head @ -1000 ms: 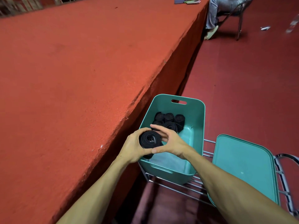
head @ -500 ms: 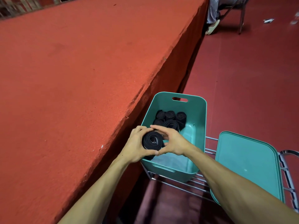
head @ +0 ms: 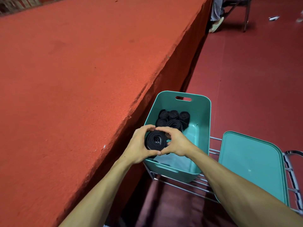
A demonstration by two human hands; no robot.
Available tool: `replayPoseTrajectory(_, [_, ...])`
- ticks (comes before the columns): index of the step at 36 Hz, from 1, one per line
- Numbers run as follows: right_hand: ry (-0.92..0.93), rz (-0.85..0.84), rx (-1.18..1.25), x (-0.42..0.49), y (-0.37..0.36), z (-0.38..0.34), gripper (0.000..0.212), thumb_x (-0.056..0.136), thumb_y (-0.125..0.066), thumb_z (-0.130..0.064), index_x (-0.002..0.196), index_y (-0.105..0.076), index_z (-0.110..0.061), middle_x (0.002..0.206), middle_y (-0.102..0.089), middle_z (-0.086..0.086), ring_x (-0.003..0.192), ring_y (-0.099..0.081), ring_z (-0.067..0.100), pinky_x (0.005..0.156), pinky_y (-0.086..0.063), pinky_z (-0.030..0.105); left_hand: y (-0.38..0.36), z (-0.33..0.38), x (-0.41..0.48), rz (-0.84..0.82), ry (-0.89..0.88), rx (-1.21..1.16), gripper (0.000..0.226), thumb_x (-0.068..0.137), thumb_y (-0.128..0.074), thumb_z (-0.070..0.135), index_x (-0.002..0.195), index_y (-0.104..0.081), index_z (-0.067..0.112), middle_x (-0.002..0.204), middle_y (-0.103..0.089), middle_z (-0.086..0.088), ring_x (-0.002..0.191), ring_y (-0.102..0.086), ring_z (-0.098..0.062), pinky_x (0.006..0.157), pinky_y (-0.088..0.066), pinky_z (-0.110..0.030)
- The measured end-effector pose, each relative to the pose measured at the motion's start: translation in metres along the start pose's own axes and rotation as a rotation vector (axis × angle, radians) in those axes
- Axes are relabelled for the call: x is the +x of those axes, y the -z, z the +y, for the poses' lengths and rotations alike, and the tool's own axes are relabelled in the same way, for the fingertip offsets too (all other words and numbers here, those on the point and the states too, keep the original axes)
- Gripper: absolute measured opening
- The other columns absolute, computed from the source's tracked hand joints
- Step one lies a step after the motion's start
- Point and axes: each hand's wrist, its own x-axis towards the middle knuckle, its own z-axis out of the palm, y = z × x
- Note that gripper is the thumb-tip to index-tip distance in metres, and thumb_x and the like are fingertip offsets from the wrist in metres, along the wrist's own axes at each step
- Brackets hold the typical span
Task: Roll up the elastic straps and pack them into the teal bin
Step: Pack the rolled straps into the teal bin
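Observation:
A rolled black elastic strap (head: pixel 155 141) is held between both hands above the near left corner of the teal bin (head: pixel 203 115). My left hand (head: pixel 139 145) curls round its left side and my right hand (head: pixel 176 142) curls round its right side, fingertips meeting over the top. Several rolled black straps (head: pixel 172 119) stand packed at the far end of the bin. The near part of the bin floor is partly hidden by my hands.
The bin rests on a metal wire rack (head: pixel 193 182), with the teal lid (head: pixel 252 164) lying beside it on the right. A large red-covered table (head: pixel 73 79) fills the left. A seated person's legs (head: pixel 216 15) and a chair are far back.
Both hands with the roll have stayed over the bin's near left corner, closing a little tighter round the roll. The camera has shifted slightly.

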Motion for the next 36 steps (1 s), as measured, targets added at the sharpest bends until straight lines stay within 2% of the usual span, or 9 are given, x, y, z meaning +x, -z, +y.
replayPoseTrajectory(3, [-0.014,0.017,0.011,0.0,0.0,-0.001,0.093,0.049,-0.098,-0.02,0.133,-0.057,-0.028,0.126,-0.058,-0.003,0.119,-0.059,0.016,0.101,-0.051,0.045,0.0,0.002,0.001,0.006,-0.013,0.031,0.09,0.058,-0.094,0.025,0.135,-0.048,0.019,0.124,-0.046,0.014,0.123,-0.04,-0.011,0.1,-0.028,-0.012])
replayPoseTrajectory(6, [-0.045,0.075,-0.017,0.0,0.0,-0.001,0.095,0.038,-0.094,-0.04,0.126,-0.06,-0.034,0.123,-0.061,-0.005,0.115,-0.061,0.014,0.101,-0.05,0.041,-0.001,0.001,0.001,0.016,-0.046,0.071,0.086,0.062,-0.092,0.033,0.135,-0.049,0.015,0.125,-0.044,0.012,0.122,-0.04,-0.013,0.1,-0.025,-0.012])
replayPoseTrajectory(10, [-0.165,0.163,-0.167,-0.002,0.008,-0.001,0.093,0.046,-0.098,-0.022,0.131,-0.058,-0.025,0.121,-0.06,-0.002,0.115,-0.056,0.017,0.099,-0.045,0.028,-0.004,-0.003,0.0,0.031,-0.073,0.103,0.082,0.069,-0.087,0.039,0.137,-0.049,0.014,0.135,-0.04,0.008,0.128,-0.034,-0.007,0.109,-0.022,-0.014])
replayPoseTrajectory(14, [-0.317,0.262,-0.22,-0.006,0.013,0.002,0.091,0.049,-0.096,-0.014,0.131,-0.058,-0.018,0.121,-0.063,0.003,0.114,-0.058,0.023,0.094,-0.047,0.027,-0.005,-0.008,0.001,0.061,-0.079,0.143,0.083,0.07,-0.087,0.038,0.14,-0.049,0.012,0.145,-0.038,0.0,0.138,-0.027,-0.012,0.108,-0.005,-0.002])
replayPoseTrajectory(19, [-0.475,0.337,-0.264,-0.007,0.013,0.009,0.087,0.05,-0.095,-0.008,0.129,-0.058,-0.016,0.12,-0.064,0.007,0.113,-0.059,0.027,0.09,-0.048,0.03,-0.004,-0.011,0.0,0.053,-0.01,0.121,0.092,0.068,-0.077,0.052,0.144,-0.043,0.012,0.15,-0.033,0.001,0.142,-0.026,-0.013,0.113,-0.012,-0.015])
replayPoseTrajectory(22, [-0.573,0.369,-0.24,-0.008,0.013,0.014,0.08,0.051,-0.095,-0.005,0.122,-0.06,-0.014,0.118,-0.065,0.01,0.107,-0.062,0.027,0.086,-0.05,0.03,-0.006,-0.013,-0.001,0.047,0.006,0.104,0.089,0.073,-0.082,0.043,0.145,-0.041,0.01,0.15,-0.032,0.0,0.141,-0.027,-0.014,0.113,-0.014,-0.017])
replayPoseTrajectory(27, [-0.708,0.419,-0.204,-0.006,0.011,0.02,0.082,0.056,-0.096,-0.01,0.127,-0.055,-0.009,0.128,-0.057,0.014,0.119,-0.056,0.034,0.1,-0.048,0.037,-0.007,-0.013,-0.001,0.046,0.019,0.082,0.092,0.07,-0.073,0.051,0.145,-0.041,0.011,0.15,-0.031,0.002,0.141,-0.028,-0.012,0.113,-0.016,-0.018])
replayPoseTrajectory(34, [-0.786,0.633,-0.015,-0.002,0.008,0.03,0.062,0.076,-0.08,-0.005,0.13,-0.05,-0.012,0.132,-0.05,0.012,0.117,-0.052,0.033,0.101,-0.041,0.035,-0.009,-0.017,-0.002,0.057,0.0,0.05,0.086,0.076,-0.082,0.037,0.146,-0.039,0.01,0.151,-0.03,0.004,0.141,-0.028,-0.009,0.115,-0.018,-0.019])
replayPoseTrajectory(36, [-0.778,0.643,-0.004,-0.001,0.008,0.031,0.07,0.074,-0.084,-0.005,0.134,-0.049,-0.014,0.135,-0.048,0.013,0.121,-0.05,0.033,0.101,-0.041,0.035,-0.009,-0.018,-0.002,0.056,-0.002,0.037,0.086,0.076,-0.08,0.039,0.146,-0.039,0.01,0.151,-0.029,0.005,0.141,-0.028,-0.008,0.117,-0.02,-0.021])
